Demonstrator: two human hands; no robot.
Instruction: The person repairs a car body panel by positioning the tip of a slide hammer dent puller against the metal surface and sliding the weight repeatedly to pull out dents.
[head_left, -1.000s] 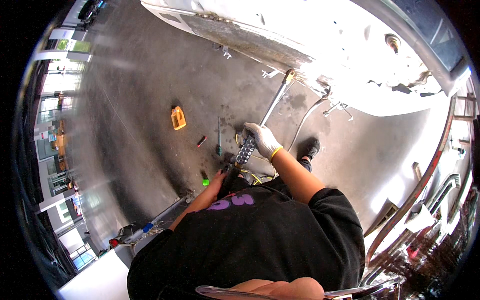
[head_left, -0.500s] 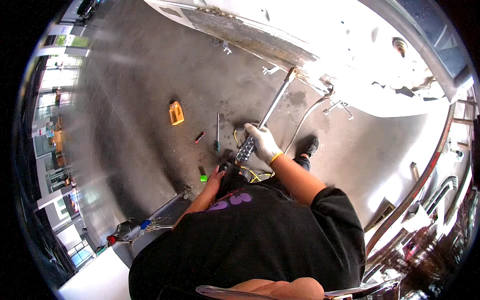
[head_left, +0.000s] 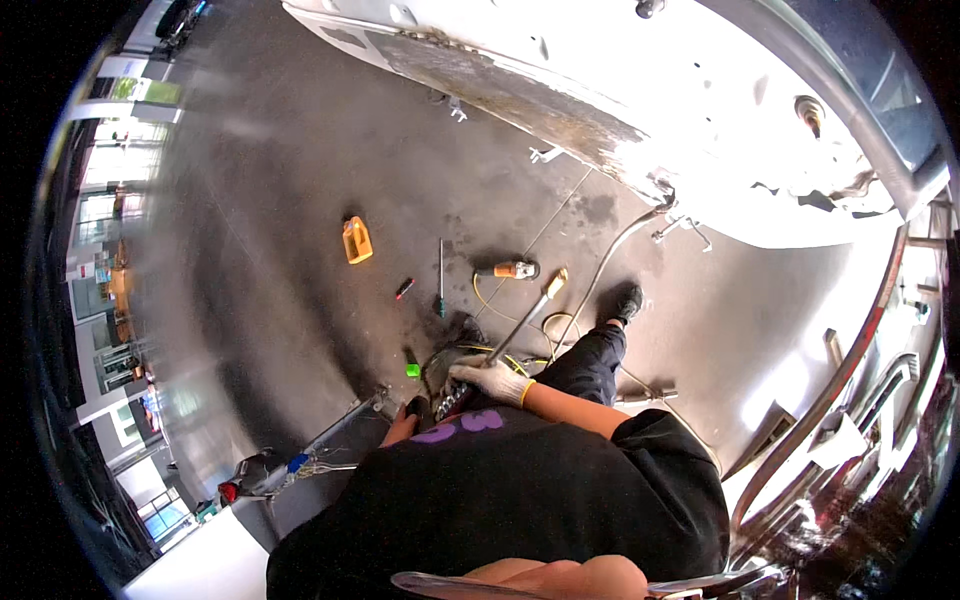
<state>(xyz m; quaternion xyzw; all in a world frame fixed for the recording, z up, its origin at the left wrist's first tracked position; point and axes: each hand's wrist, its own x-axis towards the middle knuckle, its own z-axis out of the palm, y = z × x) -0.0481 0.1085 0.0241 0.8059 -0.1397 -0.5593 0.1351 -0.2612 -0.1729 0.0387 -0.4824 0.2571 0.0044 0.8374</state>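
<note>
My right hand [head_left: 490, 380], in a white glove with a yellow cuff, is closed around the shaft of a long metal rod tool [head_left: 522, 328]. The tool has a brass-coloured tip and a dark, silver-patterned grip drawn back against my shirt. Its tip points away toward the car body and stands apart from it. My bare left hand [head_left: 400, 428] is low beside my body, its fingers curled at a dark rounded object [head_left: 419, 407] I cannot make out; my shirt hides part of it. Ahead is a white car body [head_left: 640, 75] with a scraped, dirty lower edge.
An orange angle grinder [head_left: 515, 270] with a yellow cord lies past my feet. Left of it are a long green-handled screwdriver [head_left: 441, 280], a small red tool [head_left: 404, 288] and a yellow jug [head_left: 357, 240]. A grey hose [head_left: 615, 245] runs to the car body. Parts stand at right.
My right hand has drawn the rod tool back toward my body, so its tip has left the car body's edge. The left hand has moved back too. The grinder has come into sight.
</note>
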